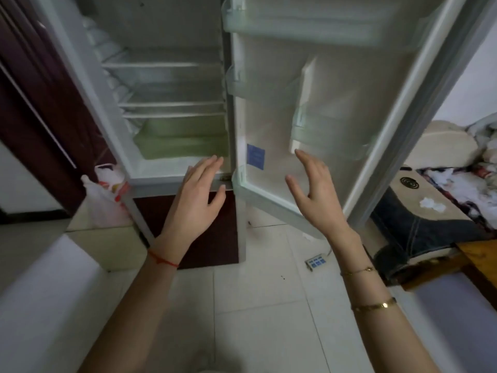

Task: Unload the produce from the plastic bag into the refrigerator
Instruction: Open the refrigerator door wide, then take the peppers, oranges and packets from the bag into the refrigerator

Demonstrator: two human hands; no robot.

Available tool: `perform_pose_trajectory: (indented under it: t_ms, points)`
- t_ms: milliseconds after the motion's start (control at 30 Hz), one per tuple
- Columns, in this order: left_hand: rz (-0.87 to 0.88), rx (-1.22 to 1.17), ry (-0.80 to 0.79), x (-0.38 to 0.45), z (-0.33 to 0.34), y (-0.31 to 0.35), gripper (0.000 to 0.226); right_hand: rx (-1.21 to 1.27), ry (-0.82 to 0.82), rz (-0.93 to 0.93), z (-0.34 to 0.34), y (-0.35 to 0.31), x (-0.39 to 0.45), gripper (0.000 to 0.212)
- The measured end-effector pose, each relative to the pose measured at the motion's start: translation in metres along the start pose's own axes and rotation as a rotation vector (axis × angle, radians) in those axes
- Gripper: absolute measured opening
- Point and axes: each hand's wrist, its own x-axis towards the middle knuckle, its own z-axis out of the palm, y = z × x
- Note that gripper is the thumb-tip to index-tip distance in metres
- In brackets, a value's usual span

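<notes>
The refrigerator [161,84] stands open in front of me, with bare glass shelves and a green drawer [183,138] at the bottom of its upper compartment. Its door [336,103] swings out to the right, the door racks holding nothing I can see. A white plastic bag [106,195] with red and yellow print sits on a low ledge left of the fridge. My left hand [195,200] hovers at the compartment's lower front edge, fingers apart, holding nothing. My right hand [316,189] is raised in front of the door's lower inner face, also holding nothing.
A dark red door [40,109] stands at the left. A power strip [317,262] lies on the white tiled floor below the fridge door. A sofa with cushions and clothes [443,200] is at the right, and a wooden table corner [481,254] juts in beside it.
</notes>
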Motion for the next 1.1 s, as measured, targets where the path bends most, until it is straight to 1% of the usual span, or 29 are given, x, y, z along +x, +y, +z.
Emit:
perform_pose_trajectory:
  t_ms: [233,367,567,700,833,1100]
  points:
    - [-0.185,0.123,0.065,-0.056,-0.057,-0.076,0.051,0.081,-0.180,-0.085,0.084,-0.061,0.002,0.054]
    - [-0.295,0.101,0.066,-0.089,-0.094,-0.121,0.053,0.142,-0.242,-0.112,0.136,-0.103,0.004,0.053]
    - [-0.451,0.165,0.106,-0.130,-0.149,-0.193,0.050,0.196,-0.317,-0.120,0.218,-0.163,0.010,0.052]
    - [-0.481,0.181,0.134,-0.140,-0.179,-0.236,0.049,0.226,-0.383,-0.124,0.272,-0.200,0.016,0.052]
    - [-0.492,0.191,0.146,-0.144,-0.198,-0.273,0.048,0.253,-0.431,-0.131,0.310,-0.228,0.025,0.051]
    - [-0.651,0.156,0.134,-0.130,-0.214,-0.349,0.048,0.276,-0.533,-0.138,0.381,-0.260,0.067,0.051]
